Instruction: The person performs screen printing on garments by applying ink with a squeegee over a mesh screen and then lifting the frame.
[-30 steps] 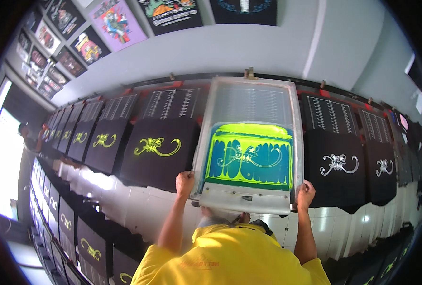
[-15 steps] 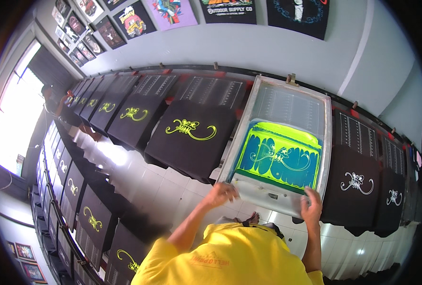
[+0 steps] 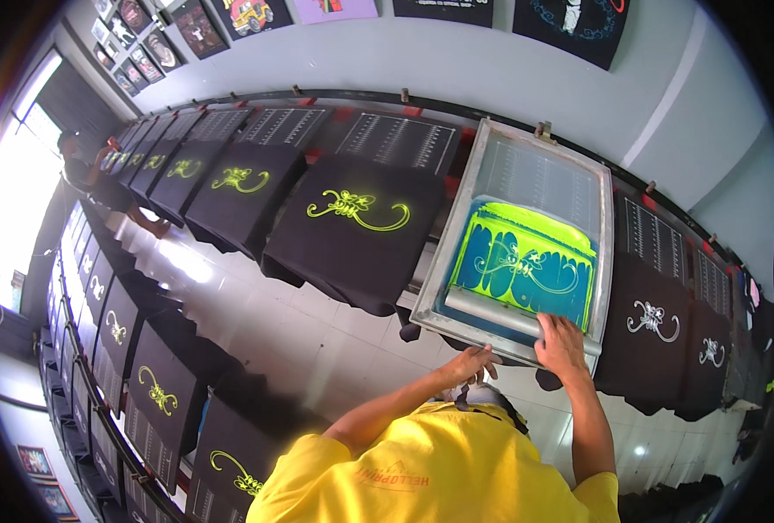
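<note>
A screen-printing frame (image 3: 604, 240) with pale rails lies over a platen in front of me. Bright yellow-green ink (image 3: 544, 222) covers the far part of its blue-green stencil and streaks down around a curling floral design. Across the near end of the screen lies a grey squeegee (image 3: 489, 310). My right hand (image 3: 561, 343) has its fingers bent over the squeegee's right end. Close to my body, just off the frame's near edge, my left hand (image 3: 471, 364) is empty, with its fingers apart.
Left of the frame, a black shirt (image 3: 343, 244) bears a yellow-green print; several similar ones continue along the row. To the right, a black shirt (image 3: 644, 349) carries a white print. A second row of shirts (image 3: 165, 392) stands at left. A person (image 3: 95, 170) is at the far left.
My right hand has moved onto the squeegee's end. My left hand has shifted rightward, away from the frame's near left corner. The squeegee now sits tilted on the screen. The view has shifted slightly.
</note>
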The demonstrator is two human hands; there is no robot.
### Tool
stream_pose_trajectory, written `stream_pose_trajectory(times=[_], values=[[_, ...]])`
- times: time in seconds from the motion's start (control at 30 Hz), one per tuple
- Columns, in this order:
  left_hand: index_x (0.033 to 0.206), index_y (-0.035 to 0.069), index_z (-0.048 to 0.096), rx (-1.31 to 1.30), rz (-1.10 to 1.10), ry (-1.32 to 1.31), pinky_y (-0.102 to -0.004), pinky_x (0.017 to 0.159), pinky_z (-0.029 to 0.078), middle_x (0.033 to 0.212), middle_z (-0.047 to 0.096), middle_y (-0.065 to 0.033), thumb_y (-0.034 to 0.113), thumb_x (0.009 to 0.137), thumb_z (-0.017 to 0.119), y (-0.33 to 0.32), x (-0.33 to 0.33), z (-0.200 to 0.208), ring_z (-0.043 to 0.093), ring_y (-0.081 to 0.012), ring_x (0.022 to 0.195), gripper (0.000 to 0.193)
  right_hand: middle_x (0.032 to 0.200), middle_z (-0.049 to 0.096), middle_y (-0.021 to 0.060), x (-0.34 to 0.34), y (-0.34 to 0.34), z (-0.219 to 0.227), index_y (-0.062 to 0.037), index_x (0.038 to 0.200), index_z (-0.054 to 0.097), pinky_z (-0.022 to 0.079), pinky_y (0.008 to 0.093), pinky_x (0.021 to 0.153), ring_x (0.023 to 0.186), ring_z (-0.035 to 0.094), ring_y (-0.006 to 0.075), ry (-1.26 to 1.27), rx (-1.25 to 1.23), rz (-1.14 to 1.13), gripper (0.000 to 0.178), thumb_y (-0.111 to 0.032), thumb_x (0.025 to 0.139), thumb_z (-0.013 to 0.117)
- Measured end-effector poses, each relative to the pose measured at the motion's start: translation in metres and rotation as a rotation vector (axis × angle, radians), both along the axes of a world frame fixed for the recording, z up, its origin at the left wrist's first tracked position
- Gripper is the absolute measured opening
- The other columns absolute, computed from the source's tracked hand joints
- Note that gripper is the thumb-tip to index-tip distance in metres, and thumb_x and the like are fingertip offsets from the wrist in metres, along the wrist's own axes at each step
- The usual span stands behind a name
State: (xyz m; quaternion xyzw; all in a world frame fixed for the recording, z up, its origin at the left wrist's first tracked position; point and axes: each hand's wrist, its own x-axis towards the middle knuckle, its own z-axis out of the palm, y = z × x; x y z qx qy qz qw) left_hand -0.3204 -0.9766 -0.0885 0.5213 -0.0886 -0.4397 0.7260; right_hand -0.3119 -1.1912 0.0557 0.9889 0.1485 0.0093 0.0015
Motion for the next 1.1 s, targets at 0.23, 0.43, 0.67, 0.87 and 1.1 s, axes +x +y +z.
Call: stream_pose_trajectory(times=[0.23,0.43,0.67,0.87,1.1], values=[[0.121,-0.001,0.062,-0.070,0.058,0.149,-0.0235,0.041,0.036,0.087,0.070,-0.0117,0.041,0.105,0.038,-0.013,0.000,-0.016,0.047,-0.0104,0.047,0.050,0.097,0.064,0.0063,-0.002,-0.001,-0.014,-0.0088,0.100,0.060,0.050,0.0412,0.080,0.093,0.061,0.0280,-0.100,-0.048,-0.054,0.039,-0.017,0.067,0.080],[0.125,-0.002,0.057,-0.004,-0.036,0.173,-0.0256,0.043,0.036,0.091,0.068,-0.0113,0.047,0.104,0.038,-0.021,-0.005,-0.012,0.046,-0.0116,0.048,0.056,0.091,0.064,0.0070,0.051,-0.027,0.007,-0.0089,0.096,0.059,0.052,0.0425,0.074,0.087,0.063,0.0298,-0.166,0.031,-0.064,0.033,-0.016,0.069,0.078],[0.078,0.004,0.051,0.035,0.055,-0.032,-0.0328,0.050,0.036,0.061,0.050,-0.0037,0.044,0.105,0.035,-0.049,-0.017,-0.038,0.044,-0.0158,0.051,0.050,0.087,0.067,0.0115,0.149,-0.064,0.014,-0.0064,0.092,0.060,0.052,0.0458,0.073,0.084,0.065,0.0336,-0.183,0.077,-0.080,0.026,-0.015,0.072,0.074],[0.065,0.005,0.046,0.220,0.170,-0.347,-0.0401,0.055,0.035,0.056,0.045,-0.0072,0.037,0.103,0.040,-0.047,-0.019,-0.036,0.040,-0.0210,0.055,0.051,0.088,0.067,0.0119,0.189,-0.066,0.021,-0.0064,0.096,0.062,0.052,0.0473,0.073,0.084,0.066,0.0347,-0.077,0.044,-0.096,0.027,-0.018,0.073,0.071],[0.070,0.005,0.052,0.184,0.152,-0.267,-0.0383,0.056,0.033,0.058,0.048,-0.0088,0.035,0.103,0.042,-0.046,-0.022,-0.043,0.040,-0.0193,0.057,0.046,0.085,0.068,0.0128,0.202,-0.080,0.004,-0.0055,0.092,0.064,0.052,0.0473,0.070,0.081,0.066,0.0345,-0.124,0.011,-0.029,0.025,-0.020,0.072,0.071]])
